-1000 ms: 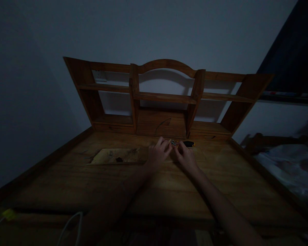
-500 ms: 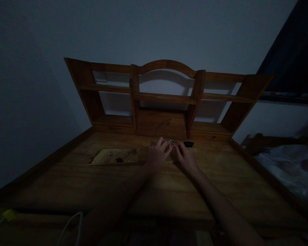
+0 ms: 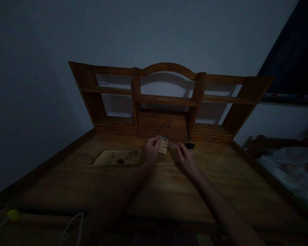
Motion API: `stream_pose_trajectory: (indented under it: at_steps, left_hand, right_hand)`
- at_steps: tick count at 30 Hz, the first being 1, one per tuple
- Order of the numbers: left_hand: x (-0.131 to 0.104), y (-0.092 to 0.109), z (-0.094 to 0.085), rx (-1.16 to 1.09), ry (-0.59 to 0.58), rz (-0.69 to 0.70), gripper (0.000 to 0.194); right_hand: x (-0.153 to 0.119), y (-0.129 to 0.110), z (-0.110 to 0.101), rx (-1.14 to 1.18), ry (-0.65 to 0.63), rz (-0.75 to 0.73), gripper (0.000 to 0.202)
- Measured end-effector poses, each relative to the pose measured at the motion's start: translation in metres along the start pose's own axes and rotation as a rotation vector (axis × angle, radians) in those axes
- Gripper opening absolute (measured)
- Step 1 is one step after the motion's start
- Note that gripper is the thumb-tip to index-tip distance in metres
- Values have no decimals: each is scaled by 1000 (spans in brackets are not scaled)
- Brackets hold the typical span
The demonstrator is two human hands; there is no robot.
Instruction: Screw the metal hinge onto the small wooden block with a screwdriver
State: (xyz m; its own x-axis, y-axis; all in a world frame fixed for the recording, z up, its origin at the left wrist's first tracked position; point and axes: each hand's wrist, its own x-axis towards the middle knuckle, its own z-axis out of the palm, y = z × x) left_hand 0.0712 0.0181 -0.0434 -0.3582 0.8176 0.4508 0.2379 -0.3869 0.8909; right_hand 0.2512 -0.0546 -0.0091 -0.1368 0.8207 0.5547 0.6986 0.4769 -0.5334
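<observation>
My left hand [image 3: 152, 149] is closed on the left edge of a small light wooden block [image 3: 163, 146]. A shiny metal piece [image 3: 163, 138], perhaps a hinge, lies along the block's top end. To the right, my right hand [image 3: 186, 156] has thumb and forefinger pinched together; whatever small thing they hold cannot be made out. Just behind these fingertips lies a screwdriver [image 3: 190, 146] with a black and yellow handle, its thin shaft pointing left toward the block. Beneath both hands stretches a flat wooden board [image 3: 105, 159] with a broken left end and dark stains.
The wooden desk [image 3: 107, 186] carries a shelf unit [image 3: 166, 99] along its back, against the wall. A white cable [image 3: 80, 223] and a yellow item [image 3: 12, 214] are at the lower left. Pale plastic sheeting [image 3: 290, 167] lies beyond the right edge. The room is dim.
My left hand has moved left, away from my right fingers, and the wooden block with its metal piece now shows its face. The right hand has barely moved.
</observation>
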Motion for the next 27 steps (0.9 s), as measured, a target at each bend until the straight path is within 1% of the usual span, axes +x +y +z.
stream_pose_trajectory:
  at_steps: [3, 6, 9, 11, 12, 13, 14, 15, 16, 17, 18, 19, 20, 21, 22, 23, 24, 25, 27]
  left_hand:
    - [5, -10, 0, -44, 3, -43, 18]
    - [5, -11, 1, -86, 2, -72, 19]
    - [3, -6, 0, -120, 11, -95, 21]
    - [2, -3, -1, -129, 27, -103, 24]
    - [2, -1, -2, -129, 36, -106, 26]
    - [2, 1, -4, -127, 40, -108, 27]
    - [1, 3, -5, -125, 42, -111, 27]
    - [1, 4, -7, -122, 43, -116, 27]
    - [1, 6, -9, -118, 43, -121, 25]
    - [1, 7, -10, -115, 44, -127, 24]
    - [0, 8, -11, -111, 48, -132, 23]
    - [0, 9, -12, -109, 53, -136, 23]
    - [0, 10, -13, -106, 60, -139, 24]
    - [0, 11, -14, -105, 66, -143, 25]
    - [0, 11, -14, -104, 72, -147, 26]
    - [1, 12, -14, -104, 78, -151, 28]
    - [1, 11, -15, -106, 83, -155, 28]
    - [2, 10, -15, -108, 86, -159, 28]
    - [3, 8, -16, -118, 94, -165, 27]
  right_hand:
    - [-1, 2, 1, -7, 31, 16, 29]
    - [-3, 7, 1, 28, 83, 37, 30]
    - [3, 1, -2, 124, 212, 91, 33]
    - [13, -16, -4, 210, 310, 119, 33]
    - [21, -31, -2, 248, 332, 114, 32]
    - [29, -48, 3, 282, 315, 89, 31]
    - [37, -69, 11, 316, 268, 44, 30]
    - [44, -92, 25, 340, 195, -10, 29]
    - [52, -117, 43, 345, 123, -61, 29]
    - [57, -141, 66, 324, 37, -100, 29]
    - [62, -164, 92, 287, -60, -139, 29]
    - [65, -185, 121, 248, -184, -196, 29]
    - [66, -204, 151, 202, -272, -254, 27]
    - [67, -220, 179, 150, -334, -322, 23]
    - [67, -232, 204, 103, -392, -398, 18]
    - [66, -242, 225, 55, -428, -443, 13]
    - [65, -249, 242, 44, -441, -449, 8]
    - [64, -253, 255, 44, -441, -450, 8]
    - [63, -256, 269, 57, -423, -425, 10]
